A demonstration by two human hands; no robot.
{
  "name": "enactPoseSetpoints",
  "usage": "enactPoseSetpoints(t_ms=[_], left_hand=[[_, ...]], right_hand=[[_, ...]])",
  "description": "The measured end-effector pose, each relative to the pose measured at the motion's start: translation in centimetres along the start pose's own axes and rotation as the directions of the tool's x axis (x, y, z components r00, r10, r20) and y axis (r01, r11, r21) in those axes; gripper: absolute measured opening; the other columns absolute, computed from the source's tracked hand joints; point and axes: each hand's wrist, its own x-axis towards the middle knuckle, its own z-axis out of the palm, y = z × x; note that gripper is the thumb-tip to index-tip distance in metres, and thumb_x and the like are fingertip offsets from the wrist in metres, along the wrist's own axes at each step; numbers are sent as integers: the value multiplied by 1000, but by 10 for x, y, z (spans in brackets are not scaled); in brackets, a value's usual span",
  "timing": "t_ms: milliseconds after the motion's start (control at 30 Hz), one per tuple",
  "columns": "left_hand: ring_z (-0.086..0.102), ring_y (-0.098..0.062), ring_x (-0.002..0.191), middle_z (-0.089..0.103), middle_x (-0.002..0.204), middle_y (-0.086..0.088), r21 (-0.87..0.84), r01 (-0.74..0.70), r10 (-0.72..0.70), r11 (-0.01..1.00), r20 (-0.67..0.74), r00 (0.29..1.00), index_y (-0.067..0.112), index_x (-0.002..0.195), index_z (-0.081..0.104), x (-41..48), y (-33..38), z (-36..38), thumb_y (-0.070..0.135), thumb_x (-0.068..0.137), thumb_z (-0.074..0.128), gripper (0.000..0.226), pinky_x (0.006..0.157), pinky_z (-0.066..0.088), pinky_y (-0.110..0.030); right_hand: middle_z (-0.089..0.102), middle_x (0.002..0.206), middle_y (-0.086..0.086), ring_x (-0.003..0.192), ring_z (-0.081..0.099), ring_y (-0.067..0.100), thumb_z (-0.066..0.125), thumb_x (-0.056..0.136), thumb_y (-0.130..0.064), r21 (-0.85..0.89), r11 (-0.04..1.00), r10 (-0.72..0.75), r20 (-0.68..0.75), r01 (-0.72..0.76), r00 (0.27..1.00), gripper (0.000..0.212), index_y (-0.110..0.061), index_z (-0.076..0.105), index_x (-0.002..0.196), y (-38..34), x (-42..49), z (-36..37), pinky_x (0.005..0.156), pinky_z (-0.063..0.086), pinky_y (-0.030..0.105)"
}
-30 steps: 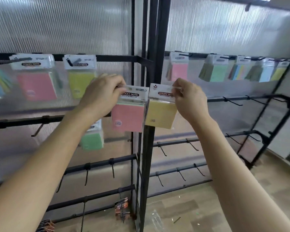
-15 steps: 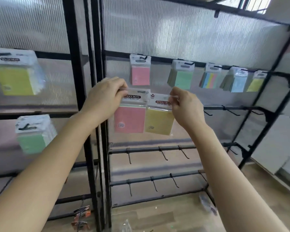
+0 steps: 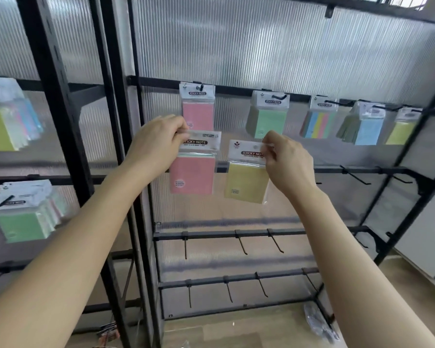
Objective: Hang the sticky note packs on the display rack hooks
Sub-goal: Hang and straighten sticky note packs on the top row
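My left hand point(image 3: 158, 144) pinches the white header of a pink sticky note pack point(image 3: 192, 175), held up in front of the right rack. My right hand point(image 3: 285, 162) pinches the header of a yellow pack point(image 3: 245, 183) beside it, a small gap between the two. Both packs hang at the height of the second bar point(image 3: 362, 170), whose hooks near them are hidden. Above, the top bar point(image 3: 236, 89) carries a pink pack point(image 3: 198, 114), a green pack point(image 3: 268, 121) and several more to the right.
Two lower bars point(image 3: 211, 234) carry bare hooks. A black upright post point(image 3: 60, 121) separates the left rack, where yellow point(image 3: 0, 126) and green packs point(image 3: 23, 222) hang. Clear wrappers point(image 3: 319, 322) lie on the wooden floor at the rack's foot.
The view has swung right from the left rack to the right rack. Both hands carried their packs along, and the two packs have drawn slightly apart.
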Motion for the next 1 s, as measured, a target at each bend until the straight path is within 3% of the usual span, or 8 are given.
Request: enactPoseSetpoints(t_ms=[267, 500, 833, 1000], left_hand=[[47, -12, 89, 55, 91, 5, 12, -13, 13, 1000, -52, 999, 12, 93, 59, 59, -23, 18, 23, 95, 48, 16, 74, 33, -28], [43, -12, 79, 47, 81, 7, -48, 5, -8, 999, -58, 998, 13, 86, 52, 106, -31, 27, 21, 96, 46, 14, 69, 29, -26], [46, -14, 79, 51, 86, 6, -52, 97, -101, 994, -85, 991, 9, 88, 55, 131, -39, 46, 17, 97, 43, 17, 67, 30, -27], [44, -6, 65, 48, 73, 12, -104, 102, -105, 989, -17, 994, 10, 87, 56, 136, -39, 46, 16, 96, 45, 15, 58, 31, -23]], right_hand=[[62, 99, 5, 85, 50, 26, 42, 96, -17, 0, 1000, -11, -19, 11, 1000, 14, -11, 54, 99, 10, 58, 21, 62, 28, 31], [62, 102, 6, 80, 41, 20, 42, 96, -19, 32, 999, 1, -58, 1, 998, 13, -12, 53, 99, 18, 97, 41, 63, 27, 31], [52, 87, 0, 78, 40, 19, 42, 96, -18, 66, 997, -26, -21, 28, 999, 9, -15, 46, 88, 28, 122, 62, 60, 26, 31], [53, 84, 0, 77, 45, 22, 42, 96, -18, 77, 995, -56, -13, 57, 998, 13, -11, 53, 96, 33, 133, 68, 60, 29, 31]])
